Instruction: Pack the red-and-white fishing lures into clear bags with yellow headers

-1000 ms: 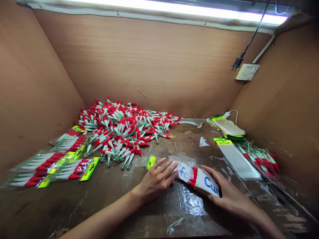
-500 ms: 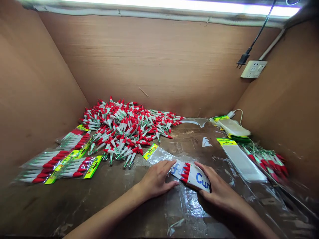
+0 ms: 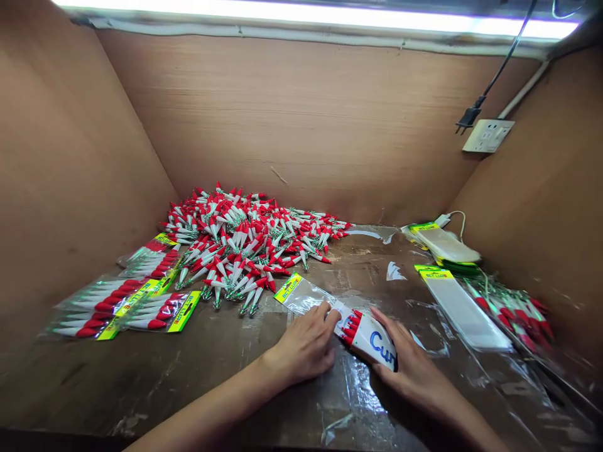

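Observation:
My right hand grips a white folded holder with blue handwriting on it, thumb on the near side and fingers along the far side. Several squid-jig lures stick out of its left end, red tips first. A clear plastic bag with a yellow "BCT LURE" header lies against that end. My left hand is closed, its curled fingers at the bag's near end beside the red tips. The fingertips are partly hidden.
A big heap of red-and-white lures lies behind. Filled packs are at the left. To the right are stacked bags, more bags and a bunch of lures. A plug hangs near a socket.
My left hand's fingers have curled in from a spread grip, and its thumb has drawn back. My right hand keeps its hold on the holder. The whole view has shifted slightly.

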A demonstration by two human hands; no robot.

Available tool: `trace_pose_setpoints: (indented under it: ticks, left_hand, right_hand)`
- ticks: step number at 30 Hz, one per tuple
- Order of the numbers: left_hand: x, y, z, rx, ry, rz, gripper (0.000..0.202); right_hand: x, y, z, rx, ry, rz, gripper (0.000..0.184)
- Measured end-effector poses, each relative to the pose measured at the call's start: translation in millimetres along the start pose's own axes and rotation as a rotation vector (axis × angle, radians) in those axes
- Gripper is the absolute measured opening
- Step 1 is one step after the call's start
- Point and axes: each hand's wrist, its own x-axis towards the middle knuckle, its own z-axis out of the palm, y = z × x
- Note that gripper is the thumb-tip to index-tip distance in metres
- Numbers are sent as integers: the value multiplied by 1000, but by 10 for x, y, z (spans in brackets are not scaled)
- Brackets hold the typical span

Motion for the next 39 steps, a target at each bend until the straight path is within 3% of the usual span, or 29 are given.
trace_pose_setpoints:
  ticks: [3,7,10,14,21,27,33,39]
  left_hand:
    - [0,-1,3,15,13,7,46]
    - [66,-29,103,62,12,-34,17]
    - [88,-84,147,35,51,-91,9]
    - [61,-124,127,-79,130,-146,7]
    - [26,-20,205,-199,230,-135,6]
    - [56,-76,235,-385,356,-260,9]
    - [54,-94,204,-366,323,-227,6]
    - [117,-134,210,-393,379,-303,11]
  right_hand:
    - [13,-33,15,-9,0,20,84]
    - [42,-35,25,-16,-1,9,83]
    - [37,-13,18,-20,-2,7,82]
    - [14,-3,7,-28,-7,-5,81]
    - [56,-117,33,-30,-10,-49,85]
    - [55,-181,50,-47,-2,-84,86]
    - [-22,-165,84,-35,9,-60,86]
    - [-68,-160,113,-135,-23,-121,76]
